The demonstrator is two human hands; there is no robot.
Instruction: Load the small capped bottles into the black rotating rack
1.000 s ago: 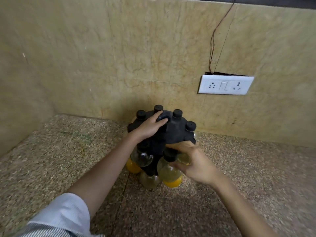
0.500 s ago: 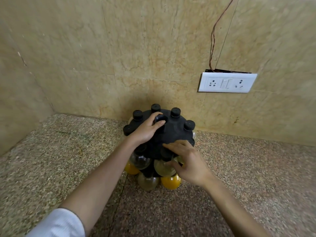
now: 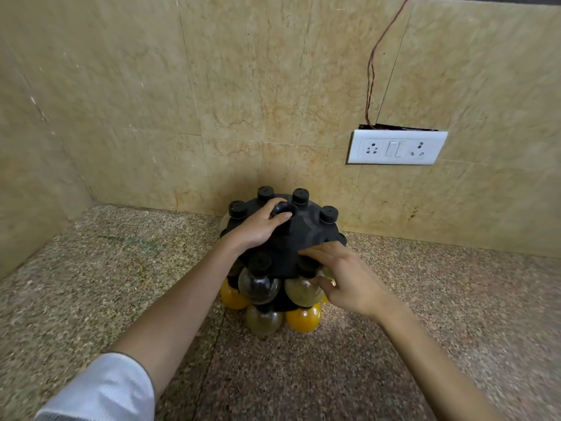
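Note:
The black rotating rack (image 3: pixel 306 235) stands on the speckled counter against the tiled wall. Black caps (image 3: pixel 328 214) of several small round bottles stick up through its domed top. Below hang a clear bottle (image 3: pixel 258 287), a yellowish bottle (image 3: pixel 299 291), and lower ones with orange (image 3: pixel 303 320) and olive (image 3: pixel 262 322) contents. My left hand (image 3: pixel 258 227) rests on the dome, fingers curled round the central knob (image 3: pixel 283 209). My right hand (image 3: pixel 343 276) is at the rack's front right, thumb and fingers round the yellowish bottle's neck at the rim.
The granite counter (image 3: pixel 106 278) runs into a corner where tiled walls meet at the left. A white socket plate (image 3: pixel 396 147) with a red wire above it sits on the back wall at right.
My right hand has lifted the yellowish bottle from low at the front up to the rack's rim. My left hand stays on the knob. The camera view has shifted slightly.

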